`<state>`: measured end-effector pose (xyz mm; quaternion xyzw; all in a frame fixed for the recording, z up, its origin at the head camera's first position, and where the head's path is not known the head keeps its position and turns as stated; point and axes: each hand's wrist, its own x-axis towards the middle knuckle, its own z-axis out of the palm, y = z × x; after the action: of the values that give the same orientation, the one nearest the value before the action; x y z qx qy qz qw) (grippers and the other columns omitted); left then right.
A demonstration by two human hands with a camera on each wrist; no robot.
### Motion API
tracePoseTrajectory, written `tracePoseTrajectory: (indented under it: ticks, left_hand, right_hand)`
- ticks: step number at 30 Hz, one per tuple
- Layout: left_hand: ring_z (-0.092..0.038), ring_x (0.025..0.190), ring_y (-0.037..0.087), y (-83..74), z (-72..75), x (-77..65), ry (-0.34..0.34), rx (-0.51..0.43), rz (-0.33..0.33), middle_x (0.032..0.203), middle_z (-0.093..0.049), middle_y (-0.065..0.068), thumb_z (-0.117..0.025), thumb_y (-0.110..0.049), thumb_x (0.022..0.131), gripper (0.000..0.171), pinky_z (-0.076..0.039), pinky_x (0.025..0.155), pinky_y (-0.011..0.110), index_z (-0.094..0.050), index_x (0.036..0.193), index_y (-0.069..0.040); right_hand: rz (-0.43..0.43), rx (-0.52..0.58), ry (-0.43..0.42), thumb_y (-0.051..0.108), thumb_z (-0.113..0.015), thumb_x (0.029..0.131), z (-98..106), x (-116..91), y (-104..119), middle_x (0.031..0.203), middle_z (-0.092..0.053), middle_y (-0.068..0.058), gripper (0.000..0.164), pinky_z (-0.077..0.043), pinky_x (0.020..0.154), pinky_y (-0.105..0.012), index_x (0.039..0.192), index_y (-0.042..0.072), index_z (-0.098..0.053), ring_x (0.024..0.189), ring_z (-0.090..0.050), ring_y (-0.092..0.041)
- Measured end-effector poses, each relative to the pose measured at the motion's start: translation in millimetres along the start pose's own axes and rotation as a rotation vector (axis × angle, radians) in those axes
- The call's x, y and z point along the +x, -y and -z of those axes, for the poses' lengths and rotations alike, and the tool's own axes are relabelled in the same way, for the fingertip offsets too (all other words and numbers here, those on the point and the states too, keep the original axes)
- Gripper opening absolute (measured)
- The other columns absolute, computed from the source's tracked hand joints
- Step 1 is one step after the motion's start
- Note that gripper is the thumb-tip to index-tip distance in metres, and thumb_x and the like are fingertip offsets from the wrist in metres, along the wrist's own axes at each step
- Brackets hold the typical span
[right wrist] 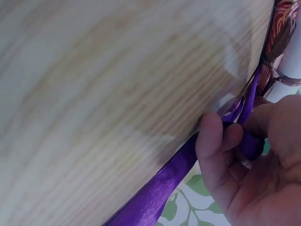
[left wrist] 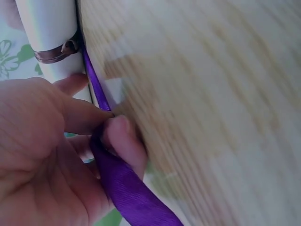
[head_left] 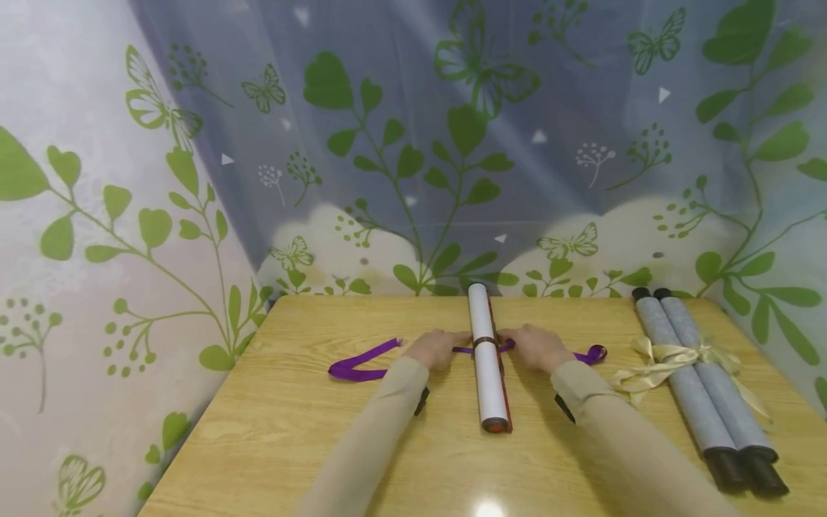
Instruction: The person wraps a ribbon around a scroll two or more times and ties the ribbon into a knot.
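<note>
Left wrist view: the left hand [left wrist: 47, 146] is nearly closed, pinching purple ribbon [left wrist: 131, 193] between bent fingers. In the right wrist view, the right hand [right wrist: 263, 179], fingers curled, also grips purple ribbon. Between the 2 hands, 1 white scroll [head_left: 489, 373] lies rolled on the wooden table [head_left: 258, 431], a brown cord [head_left: 484, 342] round its middle; it hides whether the ribbon is 1 strip passing beneath. The 2 beige sleeves [head_left: 368, 445] are cut off below. Farther right, 2 grey scrolls [head_left: 698, 409] lie side by side, tied with cream ribbon [head_left: 685, 354].
</note>
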<state>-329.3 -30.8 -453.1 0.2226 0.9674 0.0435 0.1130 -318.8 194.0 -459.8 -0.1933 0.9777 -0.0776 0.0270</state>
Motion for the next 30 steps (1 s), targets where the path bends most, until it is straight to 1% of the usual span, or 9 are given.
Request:
tracePoseTrajectory:
  ticks: [6,10,14,18,20,23,26,28,30]
  left_hand:
    - [-0.049,0.134,0.029,3.0,-1.4,2.5,-0.031,-0.048,-0.017,0.144,-0.054,0.004,-0.039,-0.004,0.102,0.056,-0.040,0.111,0.042,-0.042,0.148,-0.036]
    - [-0.053,0.130,0.027,9.8,-4.9,4.5,-0.080,-0.076,-0.070,0.140,-0.058,0.003,-0.042,-0.005,0.103,0.046,-0.042,0.109,0.040,-0.049,0.145,-0.023]
    - [-0.061,0.120,0.026,17.2,-5.0,3.8,-0.133,-0.066,-0.107,0.127,-0.066,0.006,-0.049,-0.002,0.098,0.034,-0.048,0.103,0.037,-0.060,0.129,-0.011]
    - [-0.067,0.103,0.025,21.7,-1.4,-1.3,-0.197,-0.019,-0.045,0.107,-0.071,0.006,-0.057,-0.003,0.093,0.018,-0.055,0.088,0.038,-0.069,0.105,-0.009]
    - [-0.065,0.099,0.025,23.1,0.8,-3.5,-0.247,0.016,-0.001,0.102,-0.069,0.006,-0.061,-0.004,0.091,0.014,-0.055,0.083,0.040,-0.072,0.096,-0.010]
    - [-0.061,0.095,0.024,24.3,3.7,-4.6,-0.343,0.106,0.040,0.098,-0.065,0.006,-0.066,-0.005,0.089,0.013,-0.054,0.080,0.040,-0.076,0.089,-0.013]
    - [-0.063,0.088,0.023,23.2,5.8,-4.5,-0.419,0.197,0.066,0.094,-0.068,0.004,-0.067,-0.008,0.089,0.012,-0.055,0.073,0.039,-0.076,0.089,-0.017]
    - [-0.066,0.078,0.021,21.0,6.8,-4.6,-0.456,0.199,0.081,0.086,-0.071,0.003,-0.067,-0.008,0.090,0.011,-0.055,0.063,0.037,-0.074,0.089,-0.017]
    - [-0.066,0.067,0.020,18.7,7.3,-4.6,-0.495,0.173,0.087,0.077,-0.071,0.002,-0.065,-0.008,0.091,0.011,-0.052,0.053,0.036,-0.072,0.087,-0.016]
  right_hand:
    - [0.017,-0.032,-0.042,0.005,-0.051,0.099,2,3,-3,0.113,-0.066,-0.018,0.037,-0.054,0.080,-0.055,0.132,0.018,-0.063,0.106,-0.061,-0.036]
    - [0.059,-0.045,-0.093,0.005,-0.057,0.096,1,1,-13,0.106,-0.067,-0.016,0.028,-0.054,0.080,-0.052,0.121,0.012,-0.068,0.102,-0.062,-0.036]
    - [0.096,-0.021,-0.167,0.006,-0.066,0.090,4,-8,-28,0.096,-0.068,-0.011,0.012,-0.055,0.078,-0.049,0.101,0.008,-0.071,0.094,-0.065,-0.034]
    - [0.070,0.045,-0.253,0.005,-0.071,0.087,11,-17,-45,0.086,-0.059,-0.007,0.006,-0.053,0.067,-0.041,0.092,0.006,-0.073,0.078,-0.060,-0.025]
    - [0.052,0.064,-0.309,0.004,-0.072,0.086,15,-20,-53,0.084,-0.054,-0.006,0.006,-0.049,0.063,-0.038,0.091,0.006,-0.074,0.075,-0.055,-0.022]
    - [0.029,0.085,-0.339,0.007,-0.072,0.087,22,-24,-59,0.087,-0.058,-0.009,0.008,-0.045,0.060,-0.034,0.094,0.007,-0.076,0.074,-0.051,-0.019]
    - [-0.019,0.124,-0.304,0.011,-0.066,0.092,29,-27,-60,0.091,-0.067,-0.012,0.015,-0.040,0.054,-0.032,0.103,0.007,-0.076,0.064,-0.051,-0.017]
    - [-0.063,0.175,-0.279,0.013,-0.059,0.097,32,-28,-58,0.092,-0.071,-0.013,0.022,-0.037,0.051,-0.030,0.112,0.006,-0.073,0.057,-0.048,-0.015]
    - [-0.101,0.266,-0.268,0.012,-0.050,0.099,33,-27,-56,0.089,-0.071,-0.014,0.030,-0.035,0.047,-0.030,0.123,0.003,-0.067,0.050,-0.045,-0.015]
